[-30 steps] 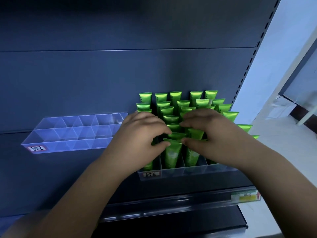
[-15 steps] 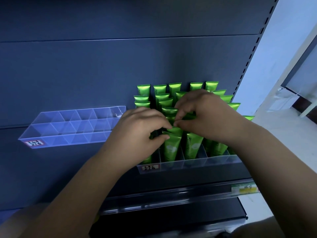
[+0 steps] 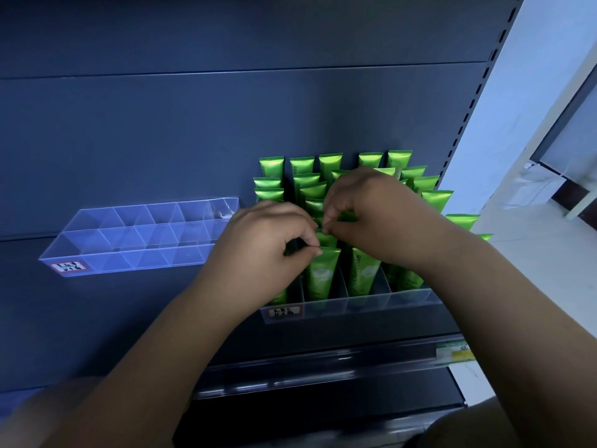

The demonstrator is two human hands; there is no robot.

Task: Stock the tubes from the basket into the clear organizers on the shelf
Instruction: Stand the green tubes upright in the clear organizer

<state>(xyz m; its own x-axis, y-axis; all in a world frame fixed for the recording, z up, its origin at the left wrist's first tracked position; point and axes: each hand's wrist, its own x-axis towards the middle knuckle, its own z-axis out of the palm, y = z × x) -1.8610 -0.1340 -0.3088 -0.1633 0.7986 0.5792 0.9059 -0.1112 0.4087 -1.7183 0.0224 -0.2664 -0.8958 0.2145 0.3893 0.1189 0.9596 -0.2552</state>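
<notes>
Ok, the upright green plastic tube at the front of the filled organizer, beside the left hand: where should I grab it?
Pinch the green plastic tube by its flat crimped top edge, coming from above: it stands upright, and dividers and the front wall of the clear organizer hem in its lower body.

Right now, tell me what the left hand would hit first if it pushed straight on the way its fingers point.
Likely the right hand: the left hand points rightward, fingertips almost touching it above the green tubes. Depth is unclear; slightly lower, it would meet those tubes first.
</notes>
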